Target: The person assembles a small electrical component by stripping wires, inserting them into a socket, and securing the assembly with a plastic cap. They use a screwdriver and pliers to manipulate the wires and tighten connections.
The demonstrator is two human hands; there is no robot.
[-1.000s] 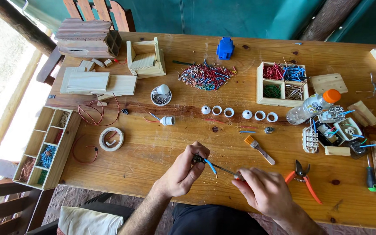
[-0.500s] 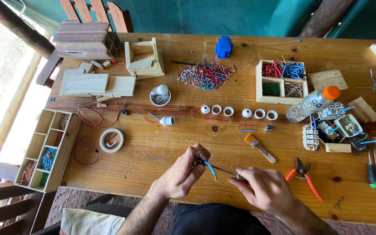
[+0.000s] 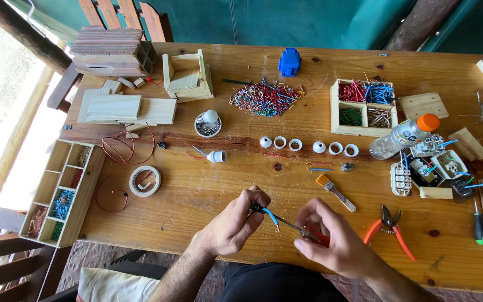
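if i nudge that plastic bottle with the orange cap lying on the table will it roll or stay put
The plastic bottle lies on its side, so it would probably roll. It looks clear and nearly empty, so likely light and easily pushed. The wooden compartment box and the sockets close beside it might stop it soon.

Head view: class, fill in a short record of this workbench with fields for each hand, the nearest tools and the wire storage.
left hand: left hand pinches a small black part with a blue wire
right hand: right hand grips a red-handled screwdriver, tip at the part
nearest tools: orange-handled pliers; small brush
wire storage: wooden divided box; loose wire pile
surface: wooden table
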